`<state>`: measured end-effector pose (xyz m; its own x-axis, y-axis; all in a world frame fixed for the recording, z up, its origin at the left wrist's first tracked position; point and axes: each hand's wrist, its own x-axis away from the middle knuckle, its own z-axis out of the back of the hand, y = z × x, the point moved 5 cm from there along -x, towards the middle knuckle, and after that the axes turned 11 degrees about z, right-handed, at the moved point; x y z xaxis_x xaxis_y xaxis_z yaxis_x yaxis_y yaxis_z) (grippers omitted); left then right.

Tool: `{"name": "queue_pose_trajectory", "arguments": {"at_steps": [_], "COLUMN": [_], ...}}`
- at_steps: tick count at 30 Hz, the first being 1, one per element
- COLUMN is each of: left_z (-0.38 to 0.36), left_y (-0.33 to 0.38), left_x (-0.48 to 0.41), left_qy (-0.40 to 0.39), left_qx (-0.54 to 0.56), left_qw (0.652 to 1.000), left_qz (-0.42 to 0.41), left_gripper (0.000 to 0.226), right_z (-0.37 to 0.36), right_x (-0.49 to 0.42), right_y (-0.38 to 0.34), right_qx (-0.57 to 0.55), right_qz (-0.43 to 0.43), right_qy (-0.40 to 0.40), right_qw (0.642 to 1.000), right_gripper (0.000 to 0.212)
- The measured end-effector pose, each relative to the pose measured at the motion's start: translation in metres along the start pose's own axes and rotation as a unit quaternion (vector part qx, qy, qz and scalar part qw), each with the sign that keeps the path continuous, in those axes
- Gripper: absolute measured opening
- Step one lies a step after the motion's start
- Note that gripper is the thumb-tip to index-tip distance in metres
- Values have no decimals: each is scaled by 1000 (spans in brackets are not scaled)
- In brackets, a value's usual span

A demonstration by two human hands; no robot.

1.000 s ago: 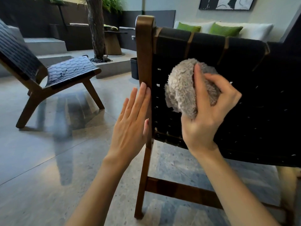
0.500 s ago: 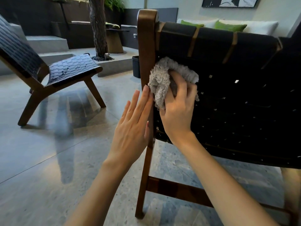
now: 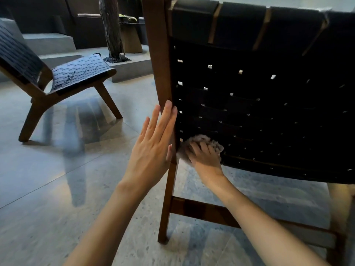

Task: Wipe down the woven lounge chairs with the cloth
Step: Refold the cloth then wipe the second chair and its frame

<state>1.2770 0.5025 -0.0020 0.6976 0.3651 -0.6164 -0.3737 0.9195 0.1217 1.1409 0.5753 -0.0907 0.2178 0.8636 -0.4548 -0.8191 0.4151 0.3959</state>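
A woven lounge chair (image 3: 259,96) with black straps on a dark wooden frame fills the right half, seen from behind. My right hand (image 3: 204,157) grips a fluffy grey cloth (image 3: 199,140) against the lower left corner of the woven back. My left hand (image 3: 153,148) lies flat with straight fingers on the chair's left wooden post (image 3: 159,54). A second woven lounge chair (image 3: 63,77) stands on the floor at the left, facing right.
A tree trunk (image 3: 111,25) rises from a raised concrete planter behind the second chair, with steps at the far left. The polished stone floor (image 3: 57,189) spreads out to the left. A wooden crossbar (image 3: 201,210) joins the near chair's rear legs.
My right hand has swept the cloth from the upper left of the woven back down to its lower left corner. My left hand stays on the post. The view has moved closer.
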Motion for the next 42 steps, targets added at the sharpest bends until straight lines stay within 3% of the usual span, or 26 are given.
{"name": "queue_pose_trajectory", "arguments": {"at_steps": [4,9,13,16,23,27,31,35,38,42], "left_z": [-3,-7,-7,-8,-19,-30,-35,-40,-47,-49], "left_y": [-1,0,-1,-1,15,20,21,33,40,60], "left_x": [-2,-4,-4,-3,4,7,8,15,17,14], "left_qy": [4,17,27,40,29,17,0,-36,-78,-108], "left_qx": [-2,-7,-20,-26,-54,-84,-187,-234,-230,-188], "left_qw": [1000,1000,999,999,998,996,982,970,968,972], "left_qz": [-2,-6,-8,-10,-14,-4,22,61,71,95], "left_gripper": [81,82,84,83,84,87,79,91,94,93], "right_z": [16,44,14,-16,-44,-38,-35,-33,-34,-30], "right_x": [26,14,-11,-4,4,0,1,14,31,58], "right_y": [7,11,-1,-11,-18,-10,-7,5,16,40], "right_qx": [-45,-58,-65,-70,-11,36,42,32,43,48], "right_qz": [-8,-14,-41,-52,-32,-9,21,33,53,45], "right_qy": [84,191,133,51,-67,-73,-39,-4,-37,-15], "right_qw": [995,980,988,995,997,997,998,999,997,998], "right_gripper": [69,42,53,74,77,72,56,55,63,55]}}
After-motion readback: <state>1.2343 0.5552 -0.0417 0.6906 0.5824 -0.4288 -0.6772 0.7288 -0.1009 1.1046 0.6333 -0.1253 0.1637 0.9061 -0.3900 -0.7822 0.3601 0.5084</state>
